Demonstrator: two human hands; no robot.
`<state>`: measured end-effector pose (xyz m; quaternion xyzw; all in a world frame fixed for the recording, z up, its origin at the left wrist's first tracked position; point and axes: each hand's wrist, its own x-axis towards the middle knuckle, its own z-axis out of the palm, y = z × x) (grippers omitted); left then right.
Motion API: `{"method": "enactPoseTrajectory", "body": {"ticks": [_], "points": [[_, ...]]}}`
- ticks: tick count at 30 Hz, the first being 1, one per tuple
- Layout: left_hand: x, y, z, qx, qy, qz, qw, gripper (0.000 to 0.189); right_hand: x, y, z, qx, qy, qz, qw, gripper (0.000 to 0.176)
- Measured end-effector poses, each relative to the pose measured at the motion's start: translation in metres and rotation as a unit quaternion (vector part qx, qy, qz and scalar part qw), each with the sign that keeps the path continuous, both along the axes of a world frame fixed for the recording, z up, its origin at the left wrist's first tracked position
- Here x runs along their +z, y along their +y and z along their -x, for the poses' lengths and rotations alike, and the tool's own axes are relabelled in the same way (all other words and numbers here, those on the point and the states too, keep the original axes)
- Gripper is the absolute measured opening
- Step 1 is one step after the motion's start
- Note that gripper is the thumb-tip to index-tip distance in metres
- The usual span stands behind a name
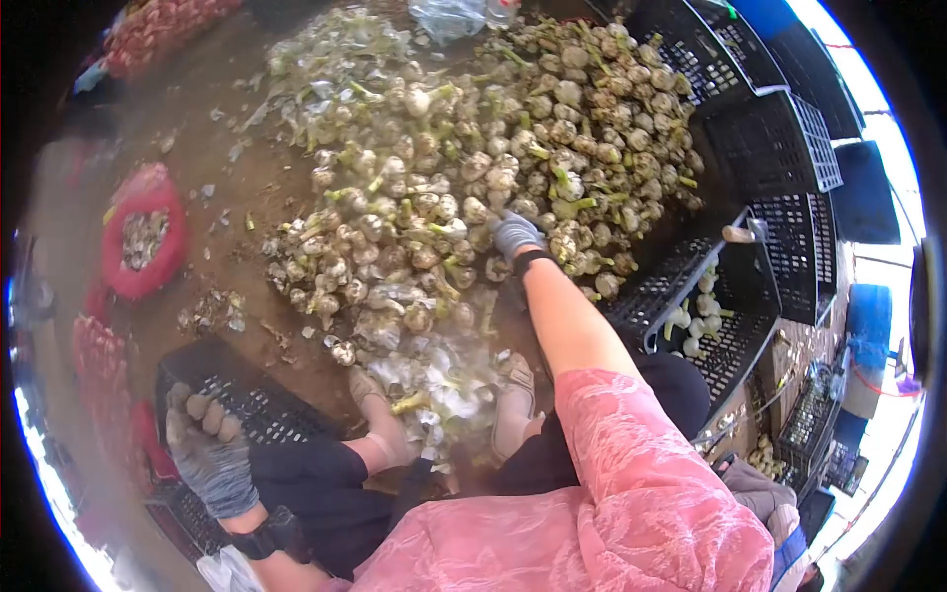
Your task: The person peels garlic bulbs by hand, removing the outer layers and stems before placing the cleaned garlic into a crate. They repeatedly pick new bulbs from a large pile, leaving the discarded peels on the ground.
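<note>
A large heap of garlic bulbs [424, 232], many with cut green stems, covers the ground in front of me. My right hand [515, 235], in a grey glove, reaches into the middle of the heap with its fingers closed around a garlic bulb, mostly hidden by the hand. At the lower left, by my knee, my left hand [207, 449] is raised in a stained grey glove, its fingers curled in; what they hold, if anything, I cannot tell. Loose papery garlic skins [449, 380] lie between my feet.
To my right, a black crate [755, 340] contains white garlic bulbs [702, 321]; a wooden handle [738, 234] lies at its rim. More black crates [764, 138] line the right side. Another crate [247, 395] sits at left, near a red mesh sack [118, 247].
</note>
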<state>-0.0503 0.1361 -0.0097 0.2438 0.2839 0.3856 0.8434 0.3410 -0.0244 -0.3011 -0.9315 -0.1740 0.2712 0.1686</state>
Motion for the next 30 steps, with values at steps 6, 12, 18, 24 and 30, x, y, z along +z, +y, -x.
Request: {"method": "enactPoseTrajectory", "body": {"ticks": [6, 12, 18, 24, 30], "points": [[-0.005, -0.028, -0.012, -0.031, 0.157, -0.067, 0.985, 0.038, -0.073, -0.025, 0.012, 0.162, 0.103, -0.140, 0.971, 0.031], [-0.020, -0.077, -0.069, -0.130, 0.231, -0.148, 0.953, 0.058, 0.142, 0.053, 0.087, 0.090, 0.404, -0.455, 0.788, 0.043], [-0.015, -0.090, -0.096, -0.156, 0.096, -0.267, 0.946, 0.073, 0.308, 0.012, 0.146, 0.344, 0.360, -0.527, 0.689, 0.055], [0.003, -0.127, -0.088, -0.084, 0.056, -0.282, 0.954, 0.065, 0.329, -0.035, 0.163, 0.112, 0.293, -0.509, 0.802, 0.051], [0.013, -0.138, -0.077, -0.025, 0.214, -0.475, 0.853, 0.062, 0.340, -0.043, 0.179, 0.183, 0.249, -0.485, 0.818, 0.024]]}}
